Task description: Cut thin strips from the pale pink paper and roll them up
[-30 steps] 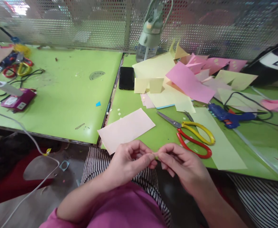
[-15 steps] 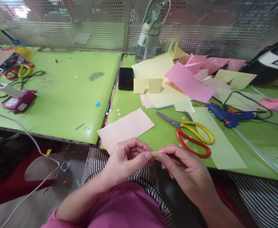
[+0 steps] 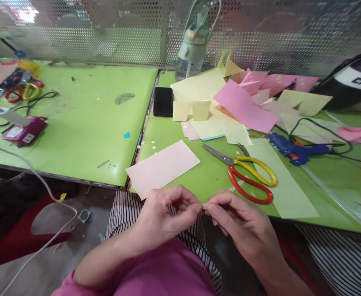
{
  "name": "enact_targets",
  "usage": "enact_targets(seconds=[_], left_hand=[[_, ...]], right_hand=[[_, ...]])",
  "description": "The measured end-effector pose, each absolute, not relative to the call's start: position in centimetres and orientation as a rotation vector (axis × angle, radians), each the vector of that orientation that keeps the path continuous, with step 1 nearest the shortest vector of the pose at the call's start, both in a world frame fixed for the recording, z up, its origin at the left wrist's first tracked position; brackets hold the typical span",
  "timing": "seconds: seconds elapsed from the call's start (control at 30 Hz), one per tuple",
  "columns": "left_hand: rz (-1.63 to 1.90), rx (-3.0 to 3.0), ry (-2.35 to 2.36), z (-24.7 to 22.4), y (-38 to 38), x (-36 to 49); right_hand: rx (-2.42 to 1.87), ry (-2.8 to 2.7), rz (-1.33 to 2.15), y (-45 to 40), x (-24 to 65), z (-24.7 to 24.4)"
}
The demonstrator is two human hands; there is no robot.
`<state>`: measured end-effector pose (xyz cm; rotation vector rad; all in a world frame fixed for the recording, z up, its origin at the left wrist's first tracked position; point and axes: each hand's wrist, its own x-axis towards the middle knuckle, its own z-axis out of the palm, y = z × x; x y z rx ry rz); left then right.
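Observation:
A small pale strip [image 3: 204,206], probably paper, is pinched between the fingertips of both hands over the table's front edge. My left hand [image 3: 171,216] grips one end with thumb and fingers. The other end sits in the pinch of my right hand [image 3: 237,218]. Most of the strip is hidden by the fingers. Just beyond my left hand lies a pale pink paper sheet [image 3: 163,166]. Scissors [image 3: 231,161] with one yellow and one red handle lie beyond my right hand, their blades pointing to the upper left.
A black phone [image 3: 163,101] and a green-lidded bottle [image 3: 193,51] stand or lie farther back. Pink and yellow papers [image 3: 245,106] are heaped at the right, beside a blue glue gun [image 3: 296,150]. A purple box [image 3: 24,130] with cables is on the left table.
Both hands have moved slightly down toward my body, with the strip still between their fingertips. Less of the strip shows now.

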<state>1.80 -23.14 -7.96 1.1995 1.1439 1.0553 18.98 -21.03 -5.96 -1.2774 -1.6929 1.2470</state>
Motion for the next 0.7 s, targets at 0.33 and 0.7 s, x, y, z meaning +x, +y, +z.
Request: enact_targets(seconds=[0.33,0.7], left_hand=[[0.999,1.012,1.046,-8.4,-22.7,2.0],[1.038,0.666,0.862,-8.4,-22.5,2.4]], right_hand=[[-1.357,-1.436,1.356,-21.2,18.5,-6.3],[-1.314,-1.473,1.289,-20.9,19.4,-7.0]])
